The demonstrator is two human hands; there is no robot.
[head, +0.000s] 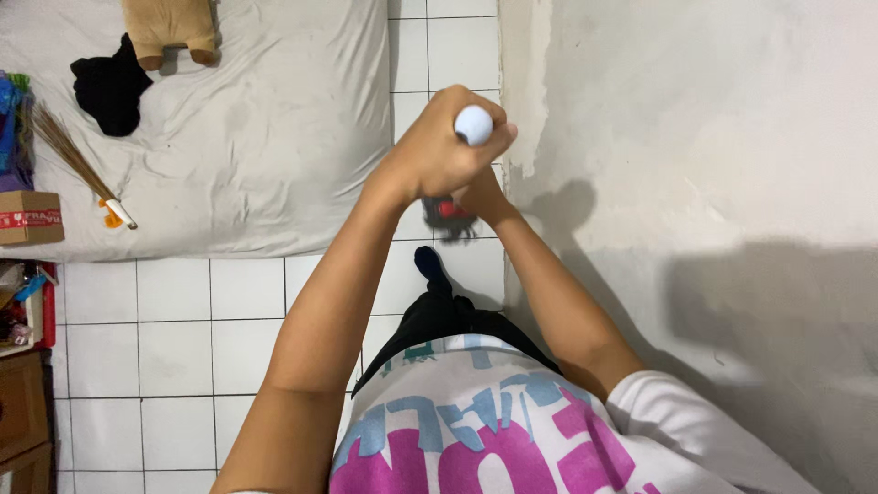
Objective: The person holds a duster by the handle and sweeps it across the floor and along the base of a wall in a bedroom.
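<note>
Sweeping looks to be in its early or middle part, as far as this view tells: you stand at the foot of the wall (713, 137), both hands stacked on an upright handle (473, 124) whose pale rounded cap shows at the top of your fist. The dark broom head (448, 220) sits low on the tiled floor (174, 348), just at 6 o'clock from your hands and close against the wall. No gathered pile of dust is visible, so how much floor is done I cannot judge.

Your left hand (439, 151) is wrapped tight around the top of the handle, fingers curled fully closed. Your right hand (483, 197) sits just beneath it, mostly hidden; it seems clasped on the same handle, though its fingers do not show.

At 10 o'clock lies a mattress (256, 137) with a hand broom (78, 165).
</note>
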